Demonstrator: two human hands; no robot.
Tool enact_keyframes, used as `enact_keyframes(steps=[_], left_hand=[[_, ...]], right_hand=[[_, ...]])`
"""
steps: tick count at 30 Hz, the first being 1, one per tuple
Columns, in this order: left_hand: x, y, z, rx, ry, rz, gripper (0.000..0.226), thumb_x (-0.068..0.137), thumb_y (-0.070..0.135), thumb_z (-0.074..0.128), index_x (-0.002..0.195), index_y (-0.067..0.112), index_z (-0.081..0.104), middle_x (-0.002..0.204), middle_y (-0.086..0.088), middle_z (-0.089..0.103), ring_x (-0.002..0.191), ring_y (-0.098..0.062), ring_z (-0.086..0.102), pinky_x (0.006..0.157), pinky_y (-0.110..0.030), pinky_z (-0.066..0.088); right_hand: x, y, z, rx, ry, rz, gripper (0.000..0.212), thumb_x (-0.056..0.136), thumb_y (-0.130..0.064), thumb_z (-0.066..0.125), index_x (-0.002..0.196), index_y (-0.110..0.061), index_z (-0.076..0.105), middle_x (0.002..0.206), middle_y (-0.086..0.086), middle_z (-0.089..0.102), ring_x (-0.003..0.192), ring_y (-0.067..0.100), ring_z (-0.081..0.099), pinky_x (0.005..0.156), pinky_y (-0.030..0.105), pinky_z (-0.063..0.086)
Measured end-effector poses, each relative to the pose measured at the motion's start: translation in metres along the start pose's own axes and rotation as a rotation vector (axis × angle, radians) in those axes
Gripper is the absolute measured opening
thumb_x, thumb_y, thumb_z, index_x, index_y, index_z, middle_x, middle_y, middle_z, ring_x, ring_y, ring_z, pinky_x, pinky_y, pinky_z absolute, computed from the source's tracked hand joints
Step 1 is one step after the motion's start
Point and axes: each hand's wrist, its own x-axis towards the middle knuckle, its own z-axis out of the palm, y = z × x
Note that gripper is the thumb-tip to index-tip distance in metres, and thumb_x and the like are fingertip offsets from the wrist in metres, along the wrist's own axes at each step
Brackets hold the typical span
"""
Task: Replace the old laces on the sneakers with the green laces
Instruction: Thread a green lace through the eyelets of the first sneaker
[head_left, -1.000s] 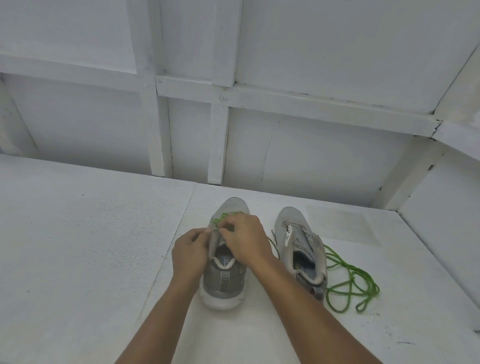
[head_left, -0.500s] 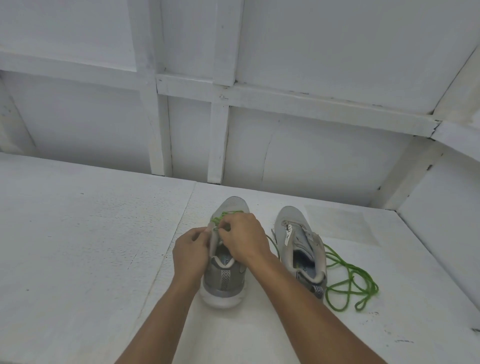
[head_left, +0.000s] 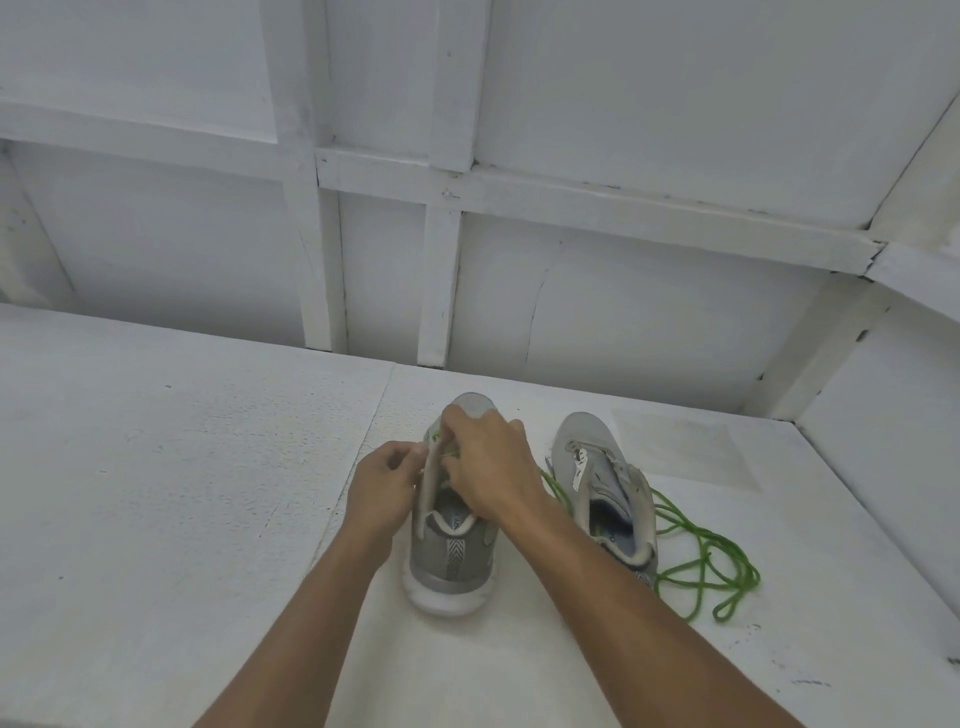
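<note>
1. two old laces off, i judge — none visible.
2. left sneaker (head_left: 452, 561): right hand (head_left: 493, 467) pinches green lace (head_left: 441, 448) over it, left hand (head_left: 382, 488) grips its side.
3. right sneaker (head_left: 602, 499): unlaced, loose green lace (head_left: 701, 566) beside it.

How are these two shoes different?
The left hand holds the left sneaker; the right sneaker sits untouched. The left sneaker has a green lace at its eyelets, pinched by the right hand; the right sneaker shows none threaded, a loose lace lying beside it. Both are grey, toes pointing away.
</note>
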Motion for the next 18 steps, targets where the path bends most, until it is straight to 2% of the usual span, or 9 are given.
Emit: enact_keyframes(steps=[3,6,8,9,11,12,15,17,18], left_hand=[[0.005,0.003,-0.003,-0.024,0.072,0.058,0.027,0.102,0.028,0.045,0.103,0.005,0.06,0.098,-0.005,0.068,0.095,-0.019,0.068,0.083,-0.04,0.053],[0.015,0.017,-0.012,-0.432,0.102,0.005,0.026,0.106,0.023,0.035,0.103,0.002,0.051,0.104,-0.011,0.064,0.093,-0.022,0.069,0.083,-0.04,0.053],[0.025,0.033,-0.025,-0.783,0.112,-0.062,0.025,0.106,0.021,0.034,0.093,0.005,0.049,0.094,-0.011,0.062,0.089,-0.024,0.07,0.081,-0.043,0.055],[0.031,0.04,-0.033,-0.928,0.118,-0.083,0.027,0.106,0.022,0.035,0.088,0.007,0.049,0.085,-0.008,0.06,0.081,-0.021,0.071,0.077,-0.04,0.056],[0.042,0.057,-0.052,-1.132,0.113,-0.085,0.03,0.105,0.021,0.038,0.079,0.011,0.049,0.066,-0.001,0.055,0.058,-0.011,0.064,0.06,-0.027,0.055],[0.048,0.064,-0.063,-1.167,0.113,-0.065,0.03,0.105,0.02,0.038,0.077,0.014,0.049,0.062,0.002,0.052,0.05,-0.008,0.057,0.051,-0.021,0.049],[0.056,0.082,-0.081,-0.969,0.092,0.028,0.017,0.1,0.009,0.043,0.089,0.016,0.054,0.065,0.006,0.046,0.043,-0.005,0.039,0.042,-0.018,0.03],[0.055,0.082,-0.077,-0.57,0.031,0.111,0.015,0.092,0.01,0.052,0.104,0.014,0.06,0.064,0.004,0.049,0.041,-0.006,0.033,0.039,-0.018,0.025],[0.052,0.076,-0.07,-0.258,-0.039,0.143,0.02,0.09,0.014,0.056,0.109,0.015,0.062,0.064,0.002,0.052,0.041,-0.007,0.034,0.039,-0.017,0.025]], right_hand=[[-0.003,0.01,-0.005,0.059,-0.013,0.015,0.019,0.086,-0.024,0.06,0.103,-0.023,0.052,0.1,-0.003,0.064,0.101,0.021,0.048,0.085,0.038,0.032],[-0.012,0.026,-0.015,0.083,0.032,0.056,0.024,0.09,-0.042,0.057,0.105,-0.025,0.056,0.103,-0.008,0.058,0.099,0.015,0.043,0.085,0.035,0.031],[-0.016,0.04,-0.022,0.05,0.078,0.102,0.021,0.095,-0.041,0.05,0.104,-0.024,0.059,0.105,-0.009,0.06,0.101,0.016,0.045,0.085,0.035,0.032],[-0.018,0.048,-0.027,0.032,0.095,0.13,0.019,0.097,-0.036,0.048,0.103,-0.024,0.06,0.105,-0.009,0.061,0.103,0.018,0.047,0.086,0.037,0.034],[-0.021,0.061,-0.036,0.002,0.108,0.194,0.017,0.098,-0.026,0.047,0.106,-0.023,0.062,0.108,-0.008,0.063,0.105,0.021,0.05,0.09,0.038,0.036],[-0.022,0.067,-0.041,-0.014,0.108,0.218,0.018,0.098,-0.022,0.047,0.108,-0.023,0.062,0.111,-0.008,0.063,0.107,0.021,0.05,0.092,0.038,0.035],[-0.026,0.079,-0.053,-0.049,0.092,0.251,0.024,0.097,-0.016,0.047,0.114,-0.023,0.063,0.118,-0.007,0.062,0.113,0.021,0.048,0.097,0.038,0.034],[-0.026,0.081,-0.056,-0.07,0.065,0.261,0.026,0.097,-0.016,0.047,0.116,-0.024,0.064,0.121,-0.006,0.061,0.116,0.02,0.047,0.099,0.039,0.035],[-0.026,0.08,-0.056,-0.087,0.04,0.258,0.026,0.097,-0.018,0.048,0.117,-0.024,0.064,0.122,-0.006,0.061,0.118,0.02,0.046,0.1,0.039,0.034]])
